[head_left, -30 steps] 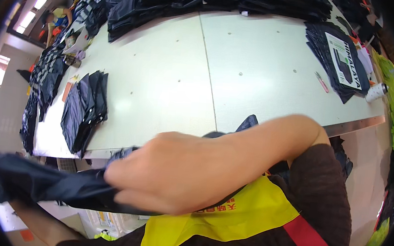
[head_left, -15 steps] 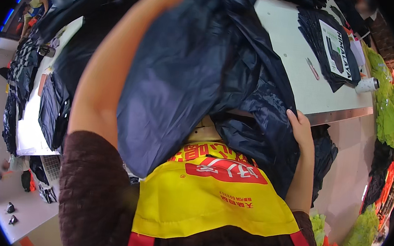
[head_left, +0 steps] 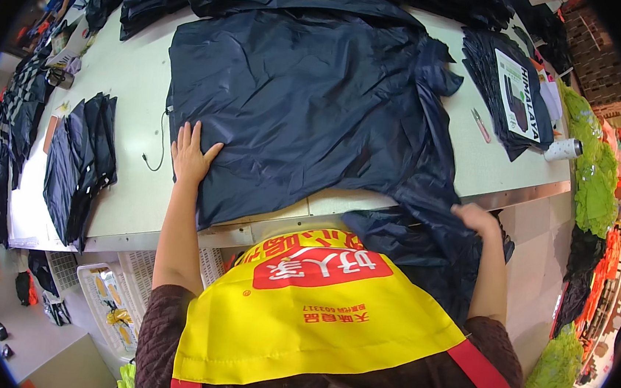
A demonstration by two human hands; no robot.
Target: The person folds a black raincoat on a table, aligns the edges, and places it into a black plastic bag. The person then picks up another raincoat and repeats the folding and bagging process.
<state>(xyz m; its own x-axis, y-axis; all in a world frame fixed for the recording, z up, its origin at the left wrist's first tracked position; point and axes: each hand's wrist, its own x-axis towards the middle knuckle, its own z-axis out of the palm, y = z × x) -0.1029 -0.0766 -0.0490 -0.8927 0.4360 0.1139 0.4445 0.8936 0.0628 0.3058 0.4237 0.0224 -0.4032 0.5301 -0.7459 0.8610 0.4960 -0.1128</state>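
Observation:
A dark navy garment [head_left: 296, 104] of thin, shiny, wrinkled fabric lies spread over the white table [head_left: 135, 171]. Its right side is bunched into folds, and part of it hangs over the near edge against my apron. My left hand [head_left: 192, 155] rests flat on its lower left part, fingers spread. At the right edge of the cloth my right hand [head_left: 477, 219] is closed around a bit of the fabric, slightly blurred; its fingertips are partly hidden.
Folded dark garments [head_left: 80, 166] lie at the left. At the back right are a stack of dark pieces with a printed bag [head_left: 518, 98], small thread snips [head_left: 481, 125] and a white thread cone [head_left: 564, 150]. Yellow-green cloth [head_left: 590, 159] is heaped beyond. A thin black cord [head_left: 158, 147] lies left.
The garment has come down from being lifted and now lies spread on the table. My left hand has moved from high up down onto it; my right hand has shifted slightly lower.

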